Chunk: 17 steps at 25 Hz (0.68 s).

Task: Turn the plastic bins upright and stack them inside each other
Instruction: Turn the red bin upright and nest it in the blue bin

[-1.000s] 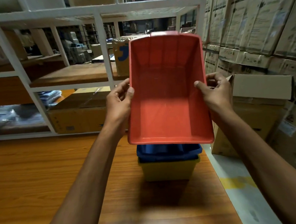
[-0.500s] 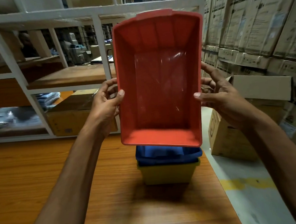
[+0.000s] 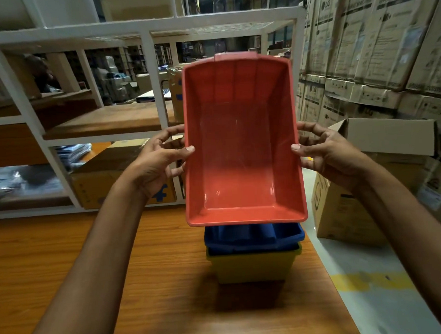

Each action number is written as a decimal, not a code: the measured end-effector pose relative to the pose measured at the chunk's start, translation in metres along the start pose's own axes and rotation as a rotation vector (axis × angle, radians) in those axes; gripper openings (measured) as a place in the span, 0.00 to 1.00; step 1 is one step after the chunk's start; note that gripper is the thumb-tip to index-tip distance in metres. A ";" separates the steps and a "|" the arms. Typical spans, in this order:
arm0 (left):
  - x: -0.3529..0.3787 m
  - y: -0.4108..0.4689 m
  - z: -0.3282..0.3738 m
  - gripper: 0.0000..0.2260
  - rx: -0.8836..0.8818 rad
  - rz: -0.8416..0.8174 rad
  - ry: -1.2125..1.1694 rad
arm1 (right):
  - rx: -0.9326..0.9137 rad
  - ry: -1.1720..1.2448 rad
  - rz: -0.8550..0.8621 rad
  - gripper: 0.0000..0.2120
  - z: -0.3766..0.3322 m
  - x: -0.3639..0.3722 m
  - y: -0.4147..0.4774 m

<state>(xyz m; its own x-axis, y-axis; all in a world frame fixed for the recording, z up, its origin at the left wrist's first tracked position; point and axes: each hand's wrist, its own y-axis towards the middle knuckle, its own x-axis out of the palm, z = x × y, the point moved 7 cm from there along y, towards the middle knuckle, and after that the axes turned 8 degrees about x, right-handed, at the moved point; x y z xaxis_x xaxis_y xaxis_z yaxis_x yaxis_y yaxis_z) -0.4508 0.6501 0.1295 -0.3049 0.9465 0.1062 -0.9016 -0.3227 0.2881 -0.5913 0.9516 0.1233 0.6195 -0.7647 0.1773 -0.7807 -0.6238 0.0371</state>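
Above wooden table (image 3: 66,264), right side: red rectangular plastic bin (image 3: 241,153) held tilted over blue plastic bin (image 3: 253,238) nested in yellow plastic bin (image 3: 252,267). Gripped at side rims by left hand (image 3: 155,165) and right hand (image 3: 326,153), fingers (image 3: 169,132) curled round them.

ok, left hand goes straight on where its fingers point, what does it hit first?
The red bin. The left hand points rightward at the bin's left wall and grips its rim, thumb inside, so nothing lies between them.
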 end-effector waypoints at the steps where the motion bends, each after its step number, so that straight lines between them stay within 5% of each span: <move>1: 0.001 0.004 -0.003 0.25 -0.038 0.004 -0.021 | 0.043 0.028 0.000 0.28 0.003 -0.002 0.005; 12: 0.003 0.040 -0.056 0.15 -0.419 0.019 -0.092 | 0.553 0.076 0.100 0.15 0.041 -0.021 0.040; 17: 0.008 0.041 -0.078 0.08 -0.520 0.044 -0.107 | 0.635 0.045 0.174 0.27 0.053 -0.030 0.045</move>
<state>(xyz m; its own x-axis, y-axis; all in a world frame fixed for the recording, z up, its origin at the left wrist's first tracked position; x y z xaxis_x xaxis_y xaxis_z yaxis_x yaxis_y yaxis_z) -0.5136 0.6449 0.0682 -0.3372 0.9173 0.2117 -0.9301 -0.2898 -0.2257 -0.6406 0.9386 0.0678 0.4736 -0.8643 0.1694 -0.6607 -0.4758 -0.5805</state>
